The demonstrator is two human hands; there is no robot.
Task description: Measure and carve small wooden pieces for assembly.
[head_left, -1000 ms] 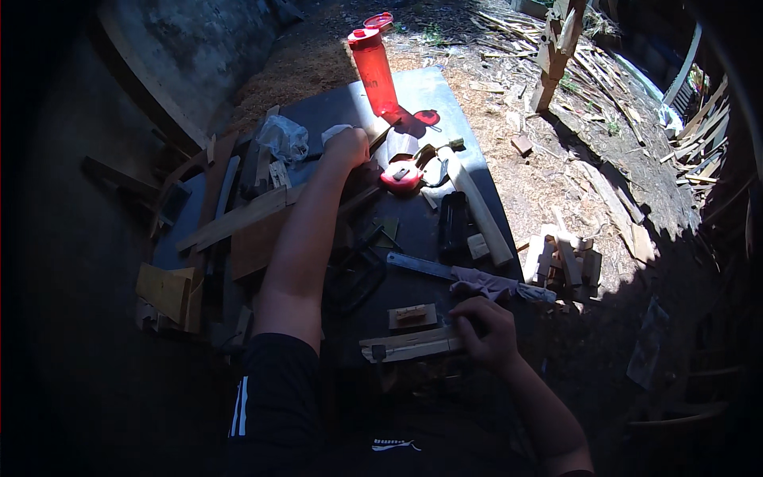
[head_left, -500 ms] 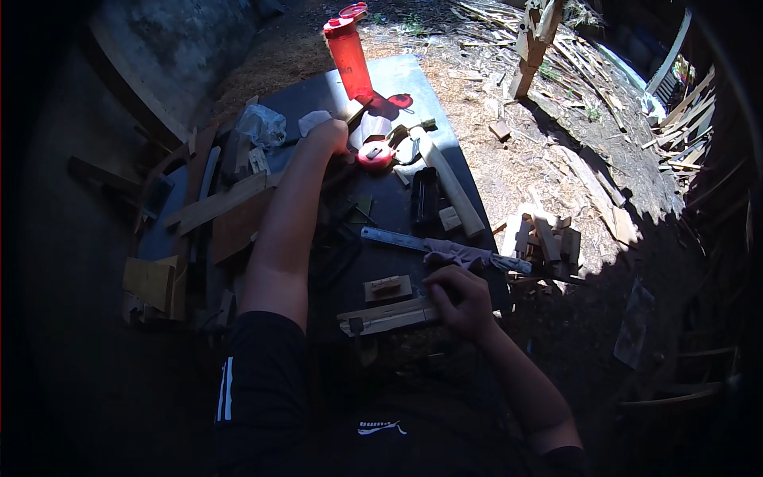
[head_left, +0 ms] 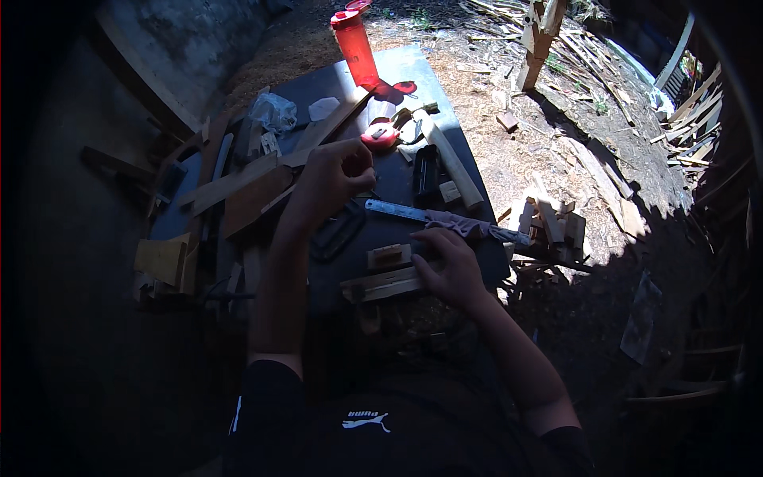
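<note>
Whatever the left hand (head_left: 330, 179) pinches is too small to make out. The right hand (head_left: 449, 266) hides part of the wooden piece (head_left: 381, 285); deep shadow swallows the table's (head_left: 397, 71) near end.

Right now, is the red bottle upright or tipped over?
Upright: the red bottle stands on the far end of the dark table, its flip cap open.

Hands (head_left: 449, 266) over cluttered dark table (head_left: 397, 75)
</note>
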